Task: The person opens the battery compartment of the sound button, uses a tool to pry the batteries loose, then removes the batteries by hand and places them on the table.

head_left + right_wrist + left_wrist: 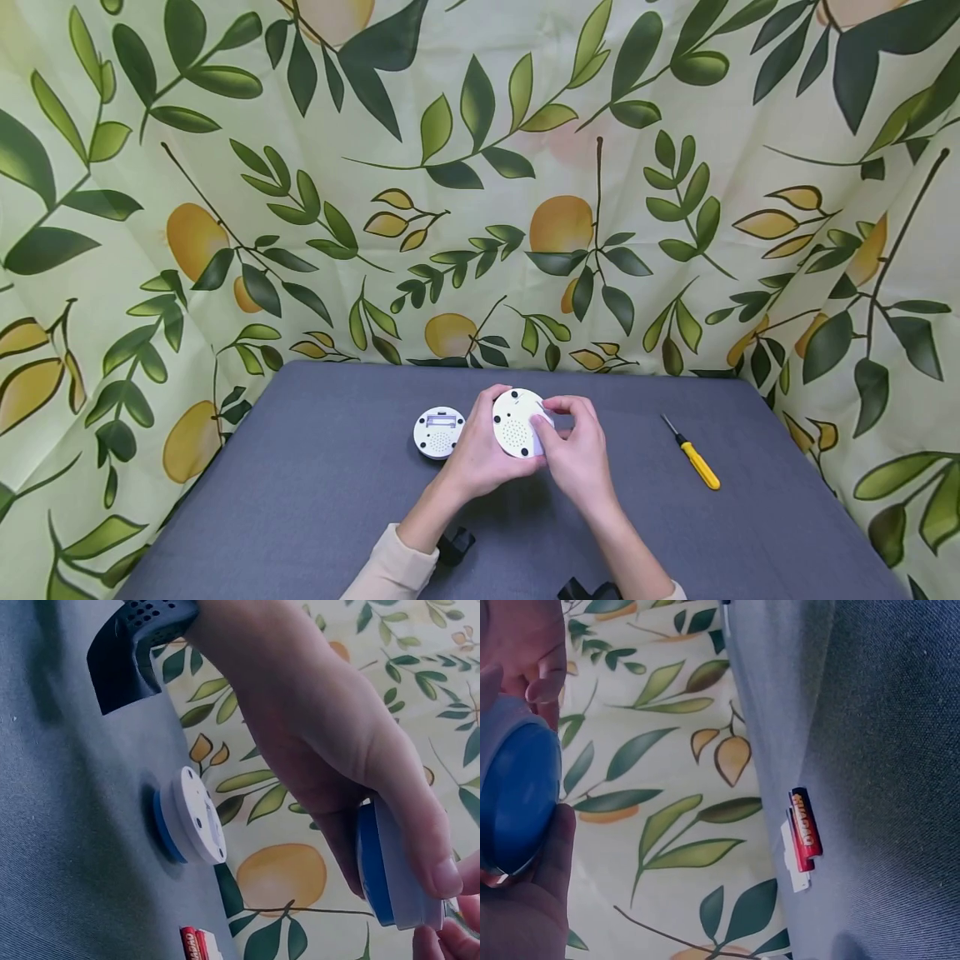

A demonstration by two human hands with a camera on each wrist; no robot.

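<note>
A round white device (513, 427) with small speaker holes and black feet is held above the table, its white face turned up. Its domed blue side (521, 795) shows in the left wrist view. My left hand (483, 454) grips it round the rim, the thumb along its near side. My right hand (581, 450) pinches the right edge, thumb on the white face and index finger curled at the rim. The thumb covers part of that face. Left of the hands, a second such device (438, 432) lies on the table, its rectangular battery compartment uncovered.
A yellow-handled screwdriver (697, 462) lies on the grey table (300, 500) at the right. Red and black batteries (804, 829) rest beside a small white piece (793, 859). A leaf-and-fruit patterned cloth (480, 208) hangs behind the table and along its sides.
</note>
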